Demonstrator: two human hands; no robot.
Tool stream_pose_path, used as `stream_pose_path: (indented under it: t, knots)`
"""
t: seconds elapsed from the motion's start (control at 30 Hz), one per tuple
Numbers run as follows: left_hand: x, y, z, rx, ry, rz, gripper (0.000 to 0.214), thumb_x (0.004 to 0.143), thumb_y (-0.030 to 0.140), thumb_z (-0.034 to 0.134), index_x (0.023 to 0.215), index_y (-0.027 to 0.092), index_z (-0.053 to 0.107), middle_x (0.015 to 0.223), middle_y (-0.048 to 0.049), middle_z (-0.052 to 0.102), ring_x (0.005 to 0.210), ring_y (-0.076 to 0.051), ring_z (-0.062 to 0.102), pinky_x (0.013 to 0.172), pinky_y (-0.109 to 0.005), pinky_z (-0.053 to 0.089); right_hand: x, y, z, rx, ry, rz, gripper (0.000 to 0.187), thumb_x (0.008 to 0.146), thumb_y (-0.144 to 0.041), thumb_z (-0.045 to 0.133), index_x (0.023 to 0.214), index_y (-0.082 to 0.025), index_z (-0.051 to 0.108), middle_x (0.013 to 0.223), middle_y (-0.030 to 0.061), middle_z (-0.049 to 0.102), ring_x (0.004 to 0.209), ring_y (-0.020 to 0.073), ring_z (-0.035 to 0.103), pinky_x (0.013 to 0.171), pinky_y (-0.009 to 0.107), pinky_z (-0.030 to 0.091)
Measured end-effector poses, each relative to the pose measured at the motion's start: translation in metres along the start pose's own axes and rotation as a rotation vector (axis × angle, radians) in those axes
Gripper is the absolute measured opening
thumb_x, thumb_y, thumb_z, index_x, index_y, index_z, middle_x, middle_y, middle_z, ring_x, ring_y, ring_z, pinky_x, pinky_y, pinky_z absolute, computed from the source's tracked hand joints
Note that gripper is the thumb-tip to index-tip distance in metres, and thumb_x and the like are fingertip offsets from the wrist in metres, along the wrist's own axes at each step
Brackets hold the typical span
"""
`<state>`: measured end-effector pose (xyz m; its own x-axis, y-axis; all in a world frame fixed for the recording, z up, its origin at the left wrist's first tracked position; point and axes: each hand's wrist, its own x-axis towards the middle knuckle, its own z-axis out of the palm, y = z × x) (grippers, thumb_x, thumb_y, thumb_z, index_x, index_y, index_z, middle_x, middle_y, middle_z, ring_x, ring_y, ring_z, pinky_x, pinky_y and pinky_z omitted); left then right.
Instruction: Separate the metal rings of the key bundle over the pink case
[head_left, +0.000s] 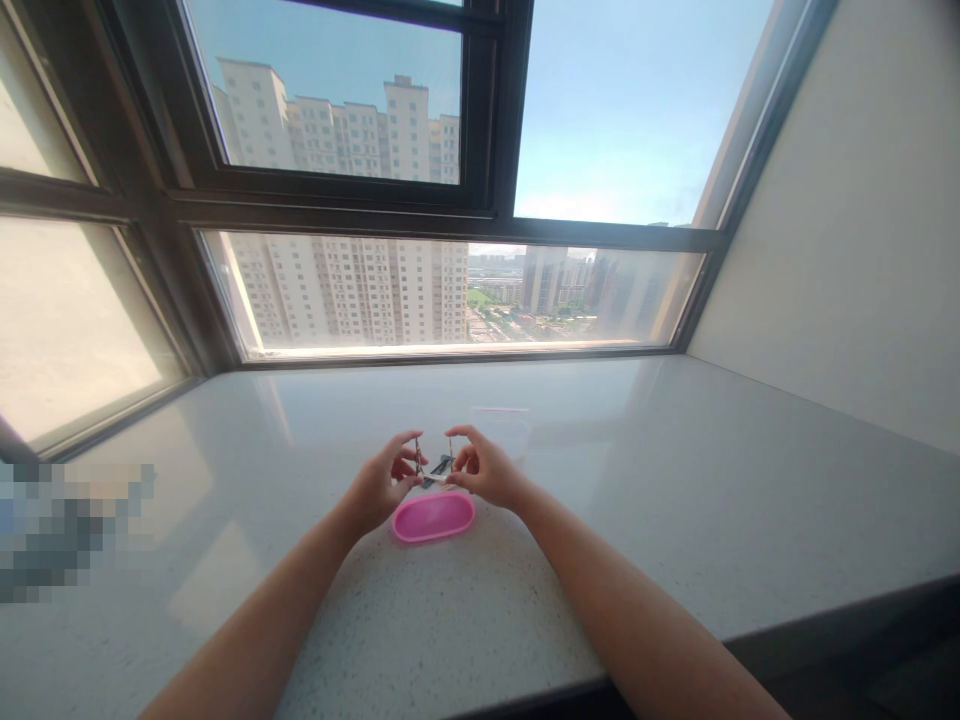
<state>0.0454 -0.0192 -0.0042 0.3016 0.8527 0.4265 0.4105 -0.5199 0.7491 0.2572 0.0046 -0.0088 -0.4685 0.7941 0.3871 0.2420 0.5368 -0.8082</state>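
Between the thumb and fingers of my left hand [390, 472] is a thin, dark, upright piece [418, 457]. My right hand [484, 468] pinches a similar thin upright piece [451, 452] by its two ends. Both are too small to name, and a short gap separates them. Just below and nearer to me, an open pink oval container [433, 517] sits on the counter. Small dark flat items [437, 470] and a pale strip [433, 478] show between the hands, partly hidden by my fingers.
A speckled white counter [675, 480] reaches to a dark-framed window [480, 225]. Behind my right hand lies a faint clear item with a pink line [501, 409]. A white wall [840, 200] stands on the right. The counter's front edge [840, 605] runs along the lower right.
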Motion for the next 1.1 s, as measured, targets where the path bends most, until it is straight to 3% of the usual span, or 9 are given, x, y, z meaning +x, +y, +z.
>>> stream_pose_path:
  t: [0.43,1.1]
  knots:
    - [0.0006,-0.0039,0.0010,0.059,0.005,0.006,0.057,0.073,0.016,0.058,0.126,0.022,0.039,0.089,-0.0028,0.063,0.065,-0.011,0.058,0.058,-0.024,0.048,0.0000,0.0033,0.0008,-0.006,0.006,-0.005,0.059,0.068,-0.019,0.068,0.120,-0.024,0.041,0.069,-0.0049,0.056,0.050,0.0060,0.042,0.049,0.017,0.035]
    - [-0.0012,0.0012,-0.0003,0.104,0.021,0.015,0.056,0.071,0.019,0.061,0.123,0.023,0.041,0.081,0.0022,0.055,0.058,-0.008,0.048,0.053,-0.020,0.043,-0.0011,0.0051,0.0044,0.157,-0.058,0.030,0.054,0.072,-0.009,0.053,0.122,-0.025,0.037,0.080,0.0006,0.065,0.048,0.0071,0.049,0.043,0.019,0.045]
